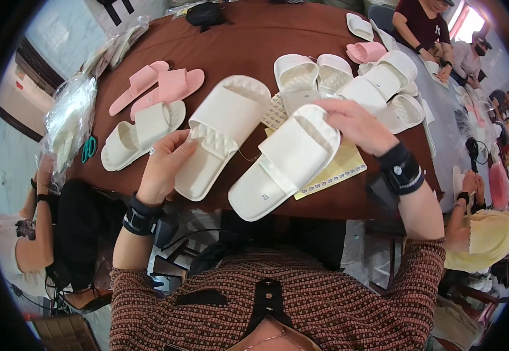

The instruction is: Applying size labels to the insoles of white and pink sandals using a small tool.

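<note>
Patterned shirt (330,286) nearest, I have the left hand (169,157) gripping one white slide (226,114), right hand (358,124) another slide (291,150); gentle pinching should prevent dents.

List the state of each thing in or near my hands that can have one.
Left-held white slide sandal: held at side, tilted
Right-held white slide sandal: held at toe, tilted
Nearby white slide sandals: unheld
Pink slide sandals: unheld, soles down
Yellow label sheet: partly covered
Teal scissors: blades unclear
</note>
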`<state>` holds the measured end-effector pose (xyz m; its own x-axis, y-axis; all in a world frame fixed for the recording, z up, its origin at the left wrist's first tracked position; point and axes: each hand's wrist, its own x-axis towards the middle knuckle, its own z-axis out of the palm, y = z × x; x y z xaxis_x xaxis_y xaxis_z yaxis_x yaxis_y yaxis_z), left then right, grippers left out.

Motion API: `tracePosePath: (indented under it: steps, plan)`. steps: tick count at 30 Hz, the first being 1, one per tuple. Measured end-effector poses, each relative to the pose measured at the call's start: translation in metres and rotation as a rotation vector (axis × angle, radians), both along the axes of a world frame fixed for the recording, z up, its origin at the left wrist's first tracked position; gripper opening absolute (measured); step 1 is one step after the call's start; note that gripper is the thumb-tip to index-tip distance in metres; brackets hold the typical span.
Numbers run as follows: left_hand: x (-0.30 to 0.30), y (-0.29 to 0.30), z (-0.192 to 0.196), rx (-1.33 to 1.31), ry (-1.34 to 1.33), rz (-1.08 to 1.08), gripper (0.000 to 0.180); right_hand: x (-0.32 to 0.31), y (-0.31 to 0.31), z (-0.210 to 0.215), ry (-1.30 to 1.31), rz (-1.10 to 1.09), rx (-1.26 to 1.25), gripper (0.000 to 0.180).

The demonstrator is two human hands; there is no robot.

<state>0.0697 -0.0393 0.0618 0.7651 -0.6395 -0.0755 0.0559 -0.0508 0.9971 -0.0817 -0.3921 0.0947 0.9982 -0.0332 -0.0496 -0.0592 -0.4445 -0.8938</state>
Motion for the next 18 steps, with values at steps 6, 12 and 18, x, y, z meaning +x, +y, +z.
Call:
tracePosePath:
  steps: [6,12,18]
  plan:
    - [-0.01,-0.019,-0.031,-0.134,0.007,0.113,0.039,0.075,0.004,0.013,-0.32,-0.125,-0.278,0.039]
    - [-0.04,-0.015,-0.045,0.245,-1.038,0.098,0.045,0.068,0.001,-0.009,-0.407,-0.184,-0.248,0.037]
    - [-0.061,-0.007,-0.038,0.24,-0.806,-0.022,0.026,0.001,0.014,-0.014,-0.334,-0.136,-0.313,0.026]
